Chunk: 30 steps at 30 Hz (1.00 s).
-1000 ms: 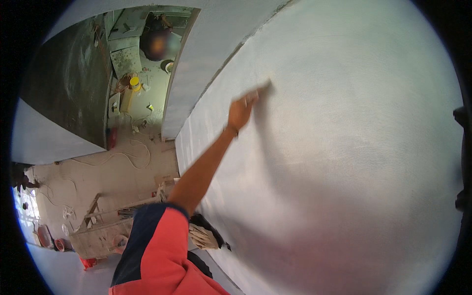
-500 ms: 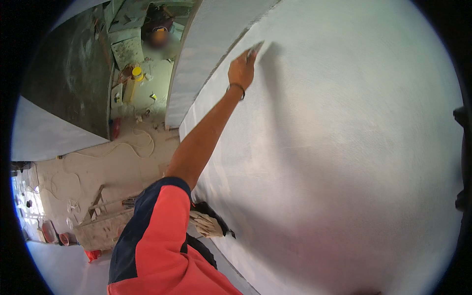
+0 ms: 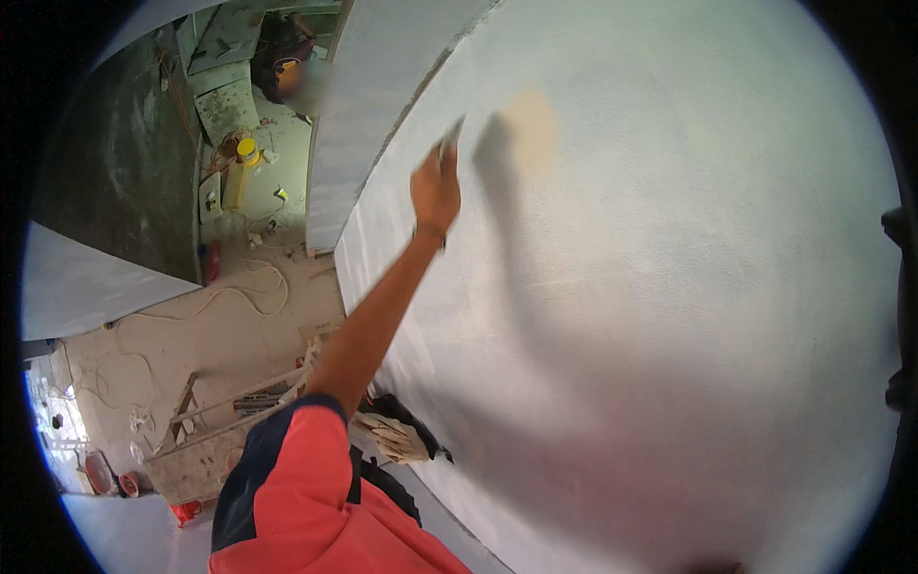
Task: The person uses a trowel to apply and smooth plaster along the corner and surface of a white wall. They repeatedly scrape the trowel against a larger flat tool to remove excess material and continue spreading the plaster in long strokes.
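Observation:
My left hand [image 3: 436, 196], with a dark band at the wrist, reaches up in front of a large pale whitish wall [image 3: 650, 249]. Its fingers are closed on a thin flat grey blade [image 3: 453, 134], seen almost edge-on and blurred, so its exact kind is unclear. A gap shows between the blade and its shadow, so it seems apart from the wall. A blurred pale tan spot [image 3: 532, 132] shows on the wall to the right of the blade. My right hand cannot be made out.
Below left stands a wooden trestle [image 3: 196, 459], with a beige cloth [image 3: 394, 438] beside my sleeve. Cable [image 3: 258, 297] lies loosely across the floor. Past the doorway, another person [image 3: 287, 72] is near a yellow bucket [image 3: 249, 151]. A dark panel [image 3: 120, 163] rises at left.
My left hand has moved down and left with the blade, and the blade's shadow now falls farther from it. The tan spot has appeared. The view has shifted slightly.

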Each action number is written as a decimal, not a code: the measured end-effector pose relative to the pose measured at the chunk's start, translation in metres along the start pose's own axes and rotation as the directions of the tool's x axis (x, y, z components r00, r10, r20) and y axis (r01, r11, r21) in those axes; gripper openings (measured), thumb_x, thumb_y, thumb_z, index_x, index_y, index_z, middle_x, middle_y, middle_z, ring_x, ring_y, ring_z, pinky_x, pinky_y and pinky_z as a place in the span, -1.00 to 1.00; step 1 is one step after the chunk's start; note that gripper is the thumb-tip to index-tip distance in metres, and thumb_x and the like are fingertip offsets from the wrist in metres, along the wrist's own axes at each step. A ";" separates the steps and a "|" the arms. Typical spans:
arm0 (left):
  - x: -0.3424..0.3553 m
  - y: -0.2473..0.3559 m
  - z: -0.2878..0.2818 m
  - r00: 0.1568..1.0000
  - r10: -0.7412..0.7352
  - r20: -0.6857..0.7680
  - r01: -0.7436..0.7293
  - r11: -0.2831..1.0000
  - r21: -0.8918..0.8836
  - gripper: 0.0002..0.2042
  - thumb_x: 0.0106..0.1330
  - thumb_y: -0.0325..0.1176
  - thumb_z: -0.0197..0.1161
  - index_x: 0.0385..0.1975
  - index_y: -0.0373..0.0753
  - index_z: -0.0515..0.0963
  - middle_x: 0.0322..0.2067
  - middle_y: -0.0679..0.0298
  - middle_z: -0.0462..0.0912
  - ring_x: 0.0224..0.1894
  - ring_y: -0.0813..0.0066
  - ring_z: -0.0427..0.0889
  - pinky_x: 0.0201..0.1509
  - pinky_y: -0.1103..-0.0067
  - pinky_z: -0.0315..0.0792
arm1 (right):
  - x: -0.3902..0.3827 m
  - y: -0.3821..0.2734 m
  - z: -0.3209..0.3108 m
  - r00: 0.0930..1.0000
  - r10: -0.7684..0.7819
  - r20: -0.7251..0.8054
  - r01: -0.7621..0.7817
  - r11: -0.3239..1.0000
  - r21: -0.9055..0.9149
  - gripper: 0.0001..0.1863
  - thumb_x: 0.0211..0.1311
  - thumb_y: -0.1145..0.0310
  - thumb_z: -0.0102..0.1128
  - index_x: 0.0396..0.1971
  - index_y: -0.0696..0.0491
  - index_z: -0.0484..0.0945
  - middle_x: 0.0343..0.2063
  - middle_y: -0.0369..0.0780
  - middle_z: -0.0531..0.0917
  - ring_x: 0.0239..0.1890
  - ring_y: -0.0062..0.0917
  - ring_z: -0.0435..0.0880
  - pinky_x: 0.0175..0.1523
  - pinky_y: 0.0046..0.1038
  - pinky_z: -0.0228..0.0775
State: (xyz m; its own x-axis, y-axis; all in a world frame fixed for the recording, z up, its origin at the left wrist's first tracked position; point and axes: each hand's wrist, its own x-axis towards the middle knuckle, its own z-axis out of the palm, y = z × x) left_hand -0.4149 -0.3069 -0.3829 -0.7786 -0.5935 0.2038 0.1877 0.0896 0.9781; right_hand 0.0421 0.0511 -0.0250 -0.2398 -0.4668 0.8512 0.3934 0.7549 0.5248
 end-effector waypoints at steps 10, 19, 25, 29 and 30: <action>-0.163 0.032 -0.010 0.866 0.365 0.342 -0.341 0.931 -0.132 -0.38 0.16 -0.82 0.13 0.23 -0.12 0.52 0.26 0.21 0.53 0.27 0.27 0.54 0.41 0.41 0.41 | -0.002 0.000 -0.001 0.999 0.041 0.007 -0.041 0.999 0.014 -0.38 0.63 0.03 -0.33 -0.62 0.06 0.47 -0.58 -0.20 0.52 -0.60 -0.39 0.46 -0.53 -0.35 0.33; 0.107 0.031 0.015 0.950 0.288 0.122 -0.277 0.956 -0.097 -0.50 0.50 0.02 0.07 0.00 -0.40 0.56 -0.43 -0.08 0.63 -0.40 0.10 0.55 -0.22 0.31 0.44 | 0.004 -0.004 -0.002 1.000 -0.017 -0.020 0.015 0.997 -0.073 -0.40 0.63 0.07 -0.31 -0.61 0.06 0.47 -0.57 -0.19 0.52 -0.59 -0.34 0.48 -0.52 -0.27 0.35; 0.011 0.058 0.018 0.880 0.419 0.225 -0.401 0.908 -0.124 -0.69 0.49 -0.32 0.12 0.15 -0.19 0.59 0.07 0.13 0.67 0.03 0.20 0.72 0.09 0.43 0.59 | 0.002 0.001 -0.001 0.999 -0.038 0.012 0.040 0.990 -0.137 -0.49 0.60 0.11 -0.18 -0.56 0.07 0.46 -0.60 -0.17 0.51 -0.59 -0.23 0.49 -0.50 -0.23 0.36; -0.136 0.035 -0.020 0.788 0.397 0.470 -0.355 0.917 -0.179 -0.50 0.27 -0.63 0.22 0.19 0.03 0.57 0.21 0.41 0.58 0.23 0.38 0.58 0.23 0.50 0.58 | -0.001 0.005 0.002 0.999 -0.047 0.006 0.047 0.993 -0.105 -0.54 0.58 0.12 -0.13 -0.54 0.07 0.43 -0.63 -0.20 0.49 -0.61 -0.22 0.47 -0.51 -0.21 0.32; -0.158 0.027 -0.033 0.743 0.388 0.545 -0.371 0.917 -0.146 -0.53 0.29 -0.59 0.24 0.18 0.03 0.58 0.21 0.42 0.58 0.22 0.38 0.60 0.22 0.51 0.58 | 0.000 0.005 0.003 0.987 -0.161 0.009 0.159 0.957 -0.243 -0.55 0.58 0.13 -0.13 -0.54 0.06 0.42 -0.63 -0.21 0.49 -0.61 -0.22 0.46 -0.50 -0.21 0.31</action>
State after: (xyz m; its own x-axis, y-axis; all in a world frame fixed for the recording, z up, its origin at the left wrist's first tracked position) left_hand -0.2673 -0.2374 -0.3899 -0.8325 0.0295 0.5533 0.5485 0.1854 0.8154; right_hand 0.0412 0.0566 -0.0227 -0.3082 -0.5782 0.7555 0.5538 0.5367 0.6366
